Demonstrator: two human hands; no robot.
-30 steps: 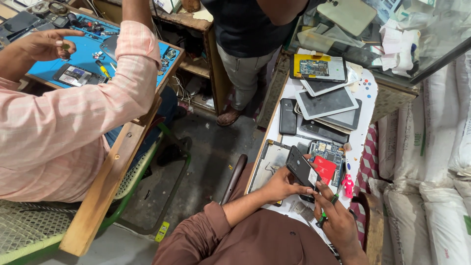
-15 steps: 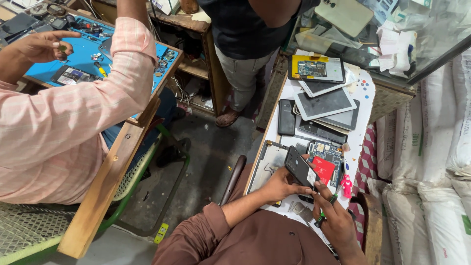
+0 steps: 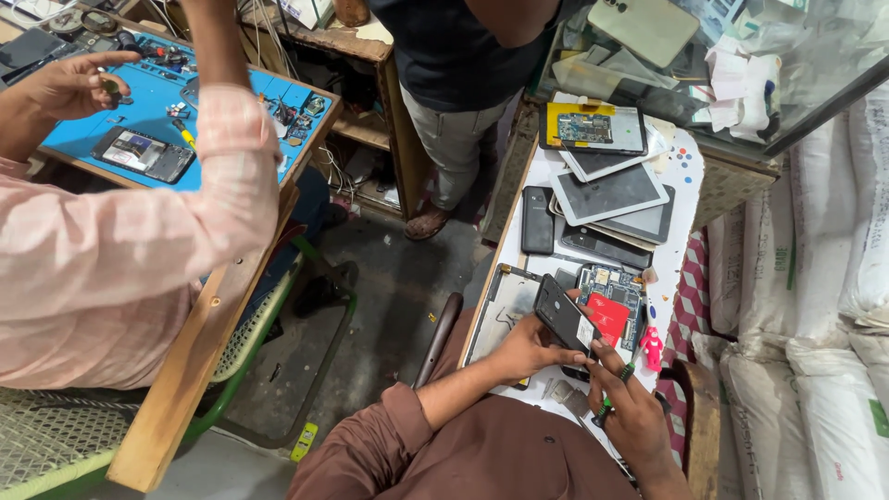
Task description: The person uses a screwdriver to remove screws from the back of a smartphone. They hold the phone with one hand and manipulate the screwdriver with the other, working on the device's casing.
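Note:
My left hand (image 3: 526, 350) grips a black phone (image 3: 561, 316) and holds it tilted above the white bench (image 3: 683, 190). My right hand (image 3: 635, 413) is just right of it, fingers closed around a small green-handled screwdriver (image 3: 613, 393), thumb near the phone's lower corner. Under the phone lies an opened device (image 3: 613, 298) with its circuit board and a red part showing. A bare phone frame (image 3: 500, 310) lies to the left of my left hand.
Tablets (image 3: 609, 193), a dark phone (image 3: 537, 218) and a yellow-backed board (image 3: 589, 126) lie farther along the bench. A person in a dark shirt (image 3: 454, 56) stands beyond it. On the left, a person in a pink sleeve (image 3: 139, 241) works over a blue mat (image 3: 148, 116). White sacks (image 3: 815, 278) line the right.
My hands keep the same hold on the phone and screwdriver. The pink-sleeved person's hand stays raised over the blue mat.

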